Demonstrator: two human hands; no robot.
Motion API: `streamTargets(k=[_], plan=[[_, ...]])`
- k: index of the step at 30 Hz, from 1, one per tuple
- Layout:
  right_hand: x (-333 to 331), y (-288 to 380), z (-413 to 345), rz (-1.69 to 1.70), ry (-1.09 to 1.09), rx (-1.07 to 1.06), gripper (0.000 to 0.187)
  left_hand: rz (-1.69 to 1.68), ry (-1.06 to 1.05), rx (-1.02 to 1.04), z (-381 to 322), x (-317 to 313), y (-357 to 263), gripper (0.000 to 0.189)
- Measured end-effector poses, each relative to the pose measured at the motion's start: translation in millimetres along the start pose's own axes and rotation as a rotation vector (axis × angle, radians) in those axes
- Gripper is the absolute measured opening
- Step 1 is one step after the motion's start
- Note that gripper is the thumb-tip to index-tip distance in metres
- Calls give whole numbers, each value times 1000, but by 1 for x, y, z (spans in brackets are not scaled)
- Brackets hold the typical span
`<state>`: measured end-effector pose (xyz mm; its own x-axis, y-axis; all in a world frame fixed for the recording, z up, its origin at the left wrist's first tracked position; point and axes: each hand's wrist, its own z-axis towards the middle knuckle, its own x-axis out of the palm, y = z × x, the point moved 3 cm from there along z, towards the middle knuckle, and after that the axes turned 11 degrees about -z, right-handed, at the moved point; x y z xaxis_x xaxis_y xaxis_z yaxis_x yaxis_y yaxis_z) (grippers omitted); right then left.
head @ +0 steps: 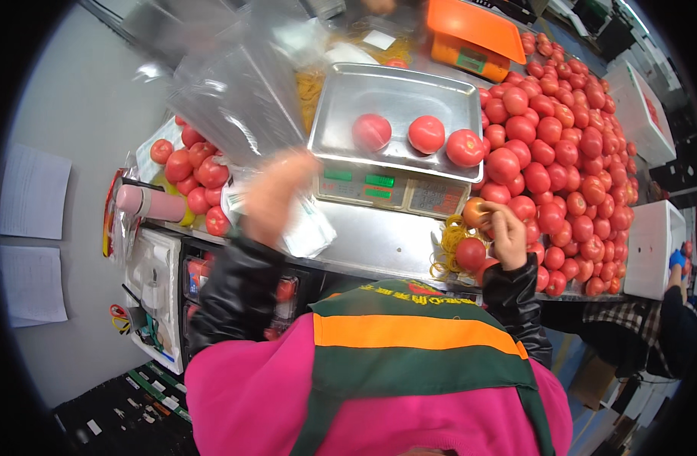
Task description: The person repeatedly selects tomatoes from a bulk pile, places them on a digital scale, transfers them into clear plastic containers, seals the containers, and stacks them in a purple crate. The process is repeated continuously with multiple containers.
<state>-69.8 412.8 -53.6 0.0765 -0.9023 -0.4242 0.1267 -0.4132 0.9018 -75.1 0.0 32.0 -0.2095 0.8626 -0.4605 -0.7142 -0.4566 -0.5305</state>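
My right hand (508, 236) has its fingers on a small orange-red tomato (474, 212), just in front of the weighing scale's right corner. Below it, a loose heap of yellow rubber bands (454, 239) lies beside a redder tomato (470, 254). Motion blurs my left hand (281, 191), left of the scale (408, 194); whether it holds anything cannot be made out. Near that hand are clear plastic bags (240, 97) and white printed sheets or packets (309, 231). Three tomatoes (426, 134) rest along the front of the scale's steel pan (394, 85).
A large tomato pile (553, 165) covers the table's right side. An orange scale (474, 40) stands behind. To the left are more tomatoes (197, 165), a pink bottle (154, 203) and a foam box (154, 290). Another person's blue-gloved hand (677, 258) is by a white foam box (652, 251).
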Motion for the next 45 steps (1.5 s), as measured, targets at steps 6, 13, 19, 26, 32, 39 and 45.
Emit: streamTargets(k=[6, 13, 19, 26, 32, 39, 45], plan=[[74, -24, 29, 54, 181, 169, 26, -255, 504, 37, -110, 133, -32, 22], [83, -53, 34, 13, 120, 188, 12, 330, -128, -589, -149, 55, 22, 23], [84, -56, 40, -19, 171, 245, 14, 343, 25, -735, -179, 47, 62, 10], [79, -48, 39, -74, 130, 275, 29, -354, -484, -963, -139, -4, 26, 6], [51, -11, 47, -266, -117, 67, 24, -235, 287, -219, -52, 47, -22, 20], [15, 29, 95, -559, -354, -312, 35, -38, 362, -62, -15, 122, -12, 50], [31, 20, 156, -745, 38, 34, 75, -94, 204, -700, 45, 126, 99, 72]])
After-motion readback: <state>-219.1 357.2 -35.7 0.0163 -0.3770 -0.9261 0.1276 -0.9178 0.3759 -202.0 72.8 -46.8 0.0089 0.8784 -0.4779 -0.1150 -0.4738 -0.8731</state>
